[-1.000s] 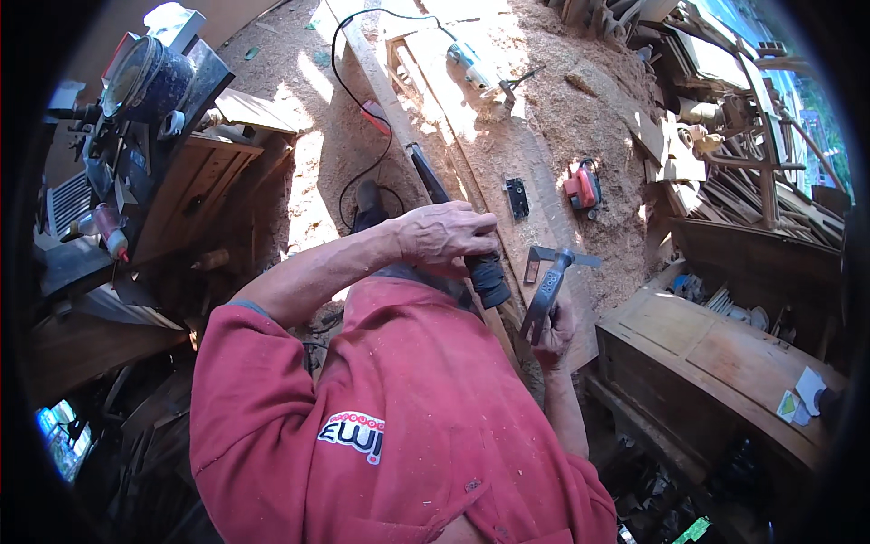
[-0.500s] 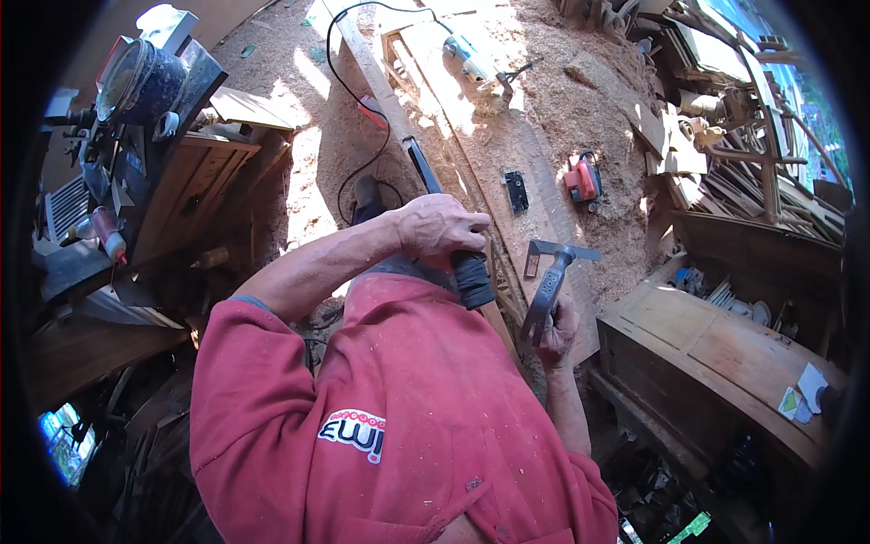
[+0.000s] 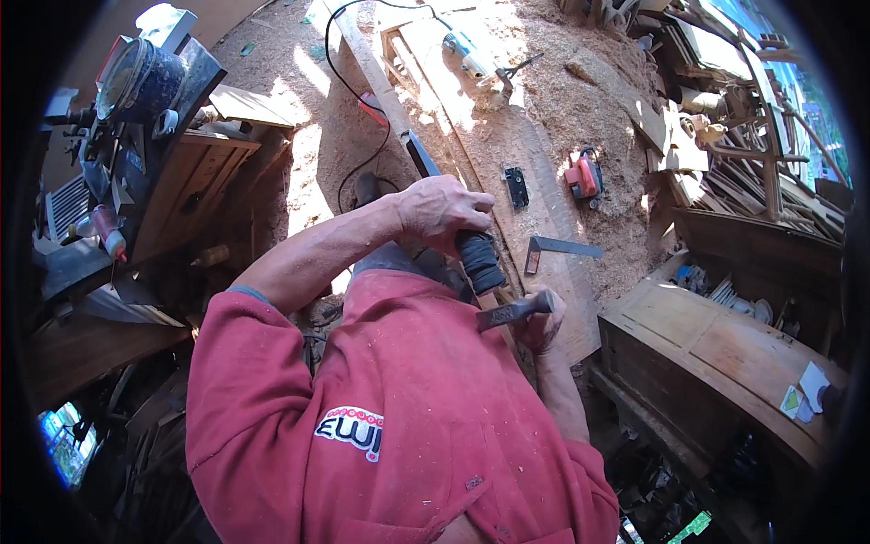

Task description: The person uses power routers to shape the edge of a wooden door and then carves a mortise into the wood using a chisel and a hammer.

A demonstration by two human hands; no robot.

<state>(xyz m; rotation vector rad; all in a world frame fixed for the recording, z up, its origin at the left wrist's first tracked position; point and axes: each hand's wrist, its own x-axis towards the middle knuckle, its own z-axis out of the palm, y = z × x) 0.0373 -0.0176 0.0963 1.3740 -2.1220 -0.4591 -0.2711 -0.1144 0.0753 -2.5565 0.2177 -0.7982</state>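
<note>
My left hand (image 3: 446, 210) is closed around a long chisel. The chisel's dark blade (image 3: 420, 154) points forward along a timber, and its black wrapped handle (image 3: 479, 263) sticks out toward my body. In my right hand (image 3: 544, 328) is a hammer, gripped low with its head (image 3: 515, 313) turned leftward near the handle's butt end. Whether the two touch, I cannot tell. A try square (image 3: 564, 247) with a wooden stock lies on the board (image 3: 553, 213) just beyond my right hand. The chisel's cutting edge on the wood is too small to make out.
On the board lies a small black rectangular object (image 3: 517, 188), with a red power tool (image 3: 584, 177) to its right. Farther off is a blue-and-white corded power tool (image 3: 467, 56). Wooden cabinets (image 3: 707, 335) stand at right, a cluttered bench (image 3: 172, 100) at left. Sawdust covers the ground.
The hammer has swung left and toward my body, its head now close to the chisel's handle end. It no longer covers the try square. My left hand has barely shifted.
</note>
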